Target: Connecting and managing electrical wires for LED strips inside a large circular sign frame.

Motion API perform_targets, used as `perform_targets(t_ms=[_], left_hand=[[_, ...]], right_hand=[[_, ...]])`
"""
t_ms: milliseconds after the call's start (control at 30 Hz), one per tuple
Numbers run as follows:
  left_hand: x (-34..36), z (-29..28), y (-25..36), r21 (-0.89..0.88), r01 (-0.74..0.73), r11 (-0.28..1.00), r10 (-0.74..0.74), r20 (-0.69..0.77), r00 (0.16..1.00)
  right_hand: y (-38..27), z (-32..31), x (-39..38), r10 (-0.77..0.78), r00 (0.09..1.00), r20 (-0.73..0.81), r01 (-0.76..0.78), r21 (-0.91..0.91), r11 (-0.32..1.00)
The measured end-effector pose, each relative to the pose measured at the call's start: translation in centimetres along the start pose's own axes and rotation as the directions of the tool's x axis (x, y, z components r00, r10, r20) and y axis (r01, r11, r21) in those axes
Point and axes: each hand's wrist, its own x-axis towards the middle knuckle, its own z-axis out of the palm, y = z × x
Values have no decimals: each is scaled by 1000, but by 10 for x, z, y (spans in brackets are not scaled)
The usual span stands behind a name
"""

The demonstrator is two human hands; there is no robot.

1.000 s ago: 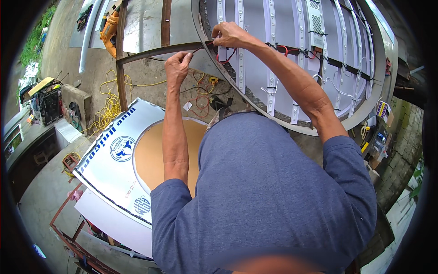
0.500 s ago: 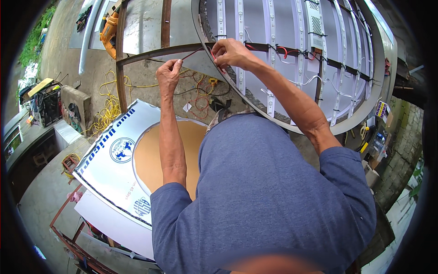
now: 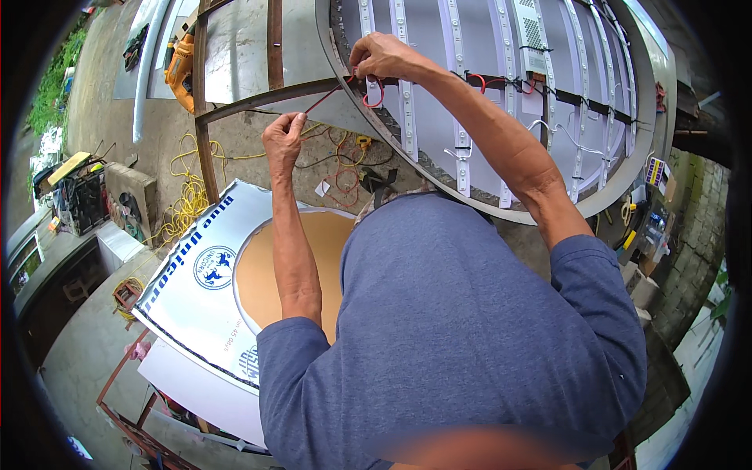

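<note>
A thin dark red wire [image 3: 323, 99] stretches taut from my left hand [image 3: 283, 142] to the near-left rim of a large round metal frame [image 3: 501, 213]. The fingers of that hand are pinched on the wire, outside the frame. My right hand [image 3: 385, 56] is just inside the rim, with thumb and fingertips closed on the wire near where it crosses. Below those fingertips hangs a red wire loop [image 3: 381, 95]. Inside the frame, several white LED strips [image 3: 457, 47] run over a pale panel, crossed by a dark bar [image 3: 580, 99] with black ties.
A perforated metal power supply box [image 3: 533, 31] sits among the strips. Rusty metal bars [image 3: 202, 94] stand at the left, with an orange power tool [image 3: 180, 72] beside them. Yellow cable [image 3: 185, 188] lies coiled on the floor. A printed white sheet [image 3: 200, 301] lies low at the left.
My right hand has moved up and slightly left along the rim, and the red loop now hangs below it. My left hand keeps its pinch, slightly lower. The whole view has shifted a little.
</note>
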Motion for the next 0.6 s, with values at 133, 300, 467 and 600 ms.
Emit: perform_targets(t_ms=[133,300,467,600], left_hand=[[3,-3,-2,66,19,998,-21,20,1000],[4,-5,-3,24,12,1000,-13,30,999],[3,-13,-9,19,28,999,-29,65,997],[7,-11,-5,15,169,985,-169,175,970]], right_hand=[[2,-4,-3,83,993,89,-115,466,877],[5,-9,-13,44,990,131,-121,665,737],[9,6,-5,164,986,24,-166,105,981],[17,35,-9,-174,968,-182,127,-244,961]])
